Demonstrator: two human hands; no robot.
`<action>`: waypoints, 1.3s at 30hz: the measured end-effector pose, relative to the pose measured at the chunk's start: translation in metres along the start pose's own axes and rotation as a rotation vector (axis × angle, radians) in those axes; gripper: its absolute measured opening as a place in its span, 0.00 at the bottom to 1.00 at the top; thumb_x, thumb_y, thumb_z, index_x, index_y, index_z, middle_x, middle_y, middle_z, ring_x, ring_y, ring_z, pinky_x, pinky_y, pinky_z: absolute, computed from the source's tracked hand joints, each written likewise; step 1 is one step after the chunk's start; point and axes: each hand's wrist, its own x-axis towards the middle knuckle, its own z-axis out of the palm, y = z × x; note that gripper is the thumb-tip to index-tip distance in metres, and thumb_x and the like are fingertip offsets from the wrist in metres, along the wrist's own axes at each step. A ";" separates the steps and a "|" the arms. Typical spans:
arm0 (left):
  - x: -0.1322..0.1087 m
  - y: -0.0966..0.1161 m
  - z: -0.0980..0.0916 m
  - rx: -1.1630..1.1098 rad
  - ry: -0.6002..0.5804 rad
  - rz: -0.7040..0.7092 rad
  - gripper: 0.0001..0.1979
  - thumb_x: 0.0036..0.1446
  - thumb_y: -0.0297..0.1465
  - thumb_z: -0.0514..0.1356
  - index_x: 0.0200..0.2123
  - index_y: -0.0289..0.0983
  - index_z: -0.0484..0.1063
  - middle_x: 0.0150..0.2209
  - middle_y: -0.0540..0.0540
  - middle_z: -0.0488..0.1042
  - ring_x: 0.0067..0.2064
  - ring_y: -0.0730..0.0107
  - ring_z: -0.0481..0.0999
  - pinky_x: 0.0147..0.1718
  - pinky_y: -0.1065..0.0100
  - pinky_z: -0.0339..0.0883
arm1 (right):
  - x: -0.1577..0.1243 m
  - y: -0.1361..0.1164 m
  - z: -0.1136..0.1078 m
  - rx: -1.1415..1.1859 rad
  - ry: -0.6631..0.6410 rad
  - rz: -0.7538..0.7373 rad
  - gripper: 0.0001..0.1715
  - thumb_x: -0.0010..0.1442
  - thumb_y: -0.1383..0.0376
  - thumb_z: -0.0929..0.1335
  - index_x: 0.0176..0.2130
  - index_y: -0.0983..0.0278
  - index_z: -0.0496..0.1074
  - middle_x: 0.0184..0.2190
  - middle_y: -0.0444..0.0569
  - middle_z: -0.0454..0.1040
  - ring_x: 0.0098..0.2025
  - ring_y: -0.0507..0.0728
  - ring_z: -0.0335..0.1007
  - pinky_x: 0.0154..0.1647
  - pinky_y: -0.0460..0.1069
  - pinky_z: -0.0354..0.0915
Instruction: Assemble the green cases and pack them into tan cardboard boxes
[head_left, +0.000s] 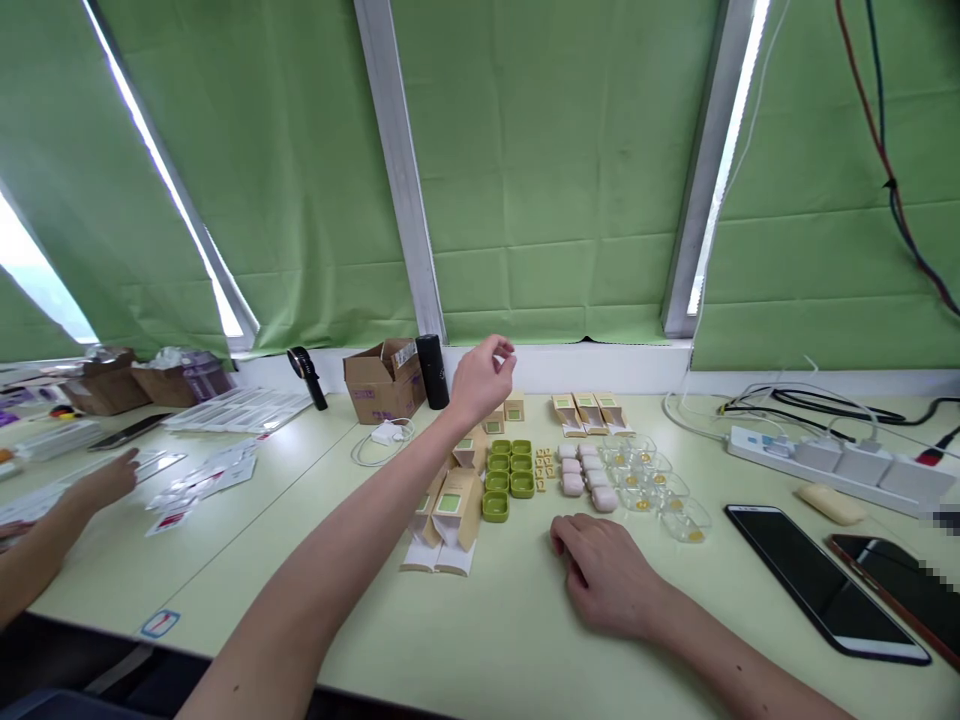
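Observation:
My left hand (486, 380) is raised above the back of the table, its fingers curled together; whether anything is in them is hidden. Below it are small cardboard boxes (514, 406) with green labels. My right hand (606, 575) rests on the table with its fingers curled in and nothing visible in them. In front of it lie pale pink blocks with rounded corners (572, 484), small yellow pieces (541, 470) and clear plastic shells (685, 519). Green square cups (496, 506) stand in two columns, beside tan boxes with open white flaps (458, 500). More open boxes (587, 410) stand behind.
At the right lie a phone (821, 580), a second phone (900, 585), a beige oval object (831, 503) and a power strip (832, 465) with cables. An open carton (384, 382) and a black cylinder (433, 372) stand at the back. A co-worker's hand (105, 482) is at the left.

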 end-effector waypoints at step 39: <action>-0.175 0.012 0.048 -0.291 -0.173 0.354 0.18 0.66 0.22 0.58 0.57 0.41 0.67 0.61 0.35 0.67 0.66 0.52 0.69 0.63 0.49 0.71 | 0.007 0.010 0.000 0.523 0.559 0.011 0.21 0.72 0.64 0.64 0.62 0.54 0.62 0.58 0.55 0.72 0.51 0.62 0.75 0.51 0.60 0.75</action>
